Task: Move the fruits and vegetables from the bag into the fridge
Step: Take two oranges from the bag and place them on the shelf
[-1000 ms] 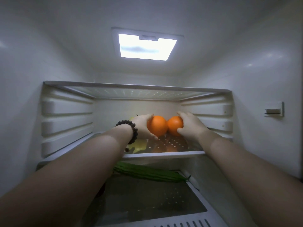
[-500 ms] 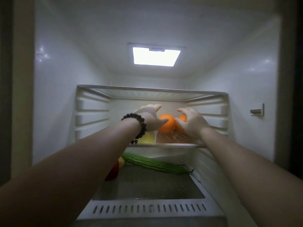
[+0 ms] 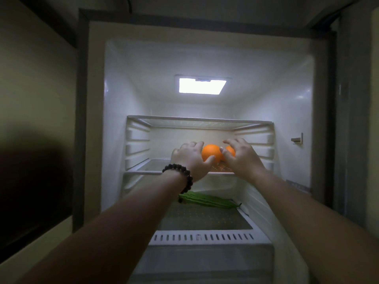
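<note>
Pulling back from the fridge [image 3: 114,119], the person now shows its whole frame and a dim wall left of it, where a second ago only the inside filled the view. Taking the middle shelf [image 3: 147,172] as the landmark: a beaded bracelet [image 3: 180,176] circles the left wrist just in front of the shelf's front edge. Over that edge hangs the left hand [image 3: 189,159], fingers loosely curled and parted, its thumb lying at the near side of the left orange [image 3: 211,151]; whether it touches cannot be told. A second ago this hand cupped that fruit. The left orange sits on the shelf, touching the right orange [image 3: 231,151], which is mostly hidden. The right hand [image 3: 240,158] is spread in front of the right orange, fingers arched and apart, gripping nothing that shows; earlier it wrapped the fruit's side.

Below the shelf, a long green gourd [image 3: 209,200] lies across the back of the lower shelf [image 3: 205,220].

Judging by this, both oranges are delivered and let go, so this step looks finished. The bag is out of view, so how much produce is left cannot be told.
</note>
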### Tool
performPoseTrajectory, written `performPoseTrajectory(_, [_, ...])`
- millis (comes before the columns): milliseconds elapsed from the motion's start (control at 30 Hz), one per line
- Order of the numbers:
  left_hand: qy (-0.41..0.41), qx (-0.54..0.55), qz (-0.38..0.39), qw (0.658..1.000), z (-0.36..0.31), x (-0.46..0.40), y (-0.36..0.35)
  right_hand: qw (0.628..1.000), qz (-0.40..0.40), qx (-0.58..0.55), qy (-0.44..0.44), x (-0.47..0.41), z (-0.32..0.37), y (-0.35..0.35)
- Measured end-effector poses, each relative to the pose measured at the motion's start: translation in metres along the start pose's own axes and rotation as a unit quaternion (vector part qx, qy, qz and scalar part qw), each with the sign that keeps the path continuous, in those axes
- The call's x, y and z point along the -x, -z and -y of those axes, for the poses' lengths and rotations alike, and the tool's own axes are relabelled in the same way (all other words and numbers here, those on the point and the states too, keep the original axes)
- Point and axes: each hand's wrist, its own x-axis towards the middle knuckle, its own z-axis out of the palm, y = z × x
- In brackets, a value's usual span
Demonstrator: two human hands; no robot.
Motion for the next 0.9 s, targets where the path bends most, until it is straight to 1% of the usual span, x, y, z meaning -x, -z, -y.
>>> performPoseTrajectory(133, [0.005,0.035,-0.02,0.999,0.003,0.037,0.01,1.0,-0.01,0.015,-0.013,0.038,0.026,0.007])
performPoseTrajectory(300, [0.025,0.076,0.006,0.997,0.008,0.089,0.023,0.999,-0.023,0.017,-0.037,0.092,0.06,0.019])
performPoseTrajectory(433, [0.009,0.085,0.006,0.996,0.01,0.14,0.034,0.997,-0.039,0.026,-0.058,0.142,0.085,0.029])
performPoseTrajectory(667, [0.03,0.164,0.074,0.983,-0.005,0.229,0.041,0.995,-0.022,0.029,-0.09,0.232,0.108,0.047])
performPoseTrajectory(767, [0.012,0.187,0.089,0.978,-0.019,0.261,0.043,0.993,-0.024,0.032,-0.109,0.272,0.108,0.055])
performPoseTrajectory(900, [-0.024,0.183,0.097,0.978,-0.044,0.294,0.041,0.988,-0.02,0.062,-0.141,0.325,0.101,0.065])
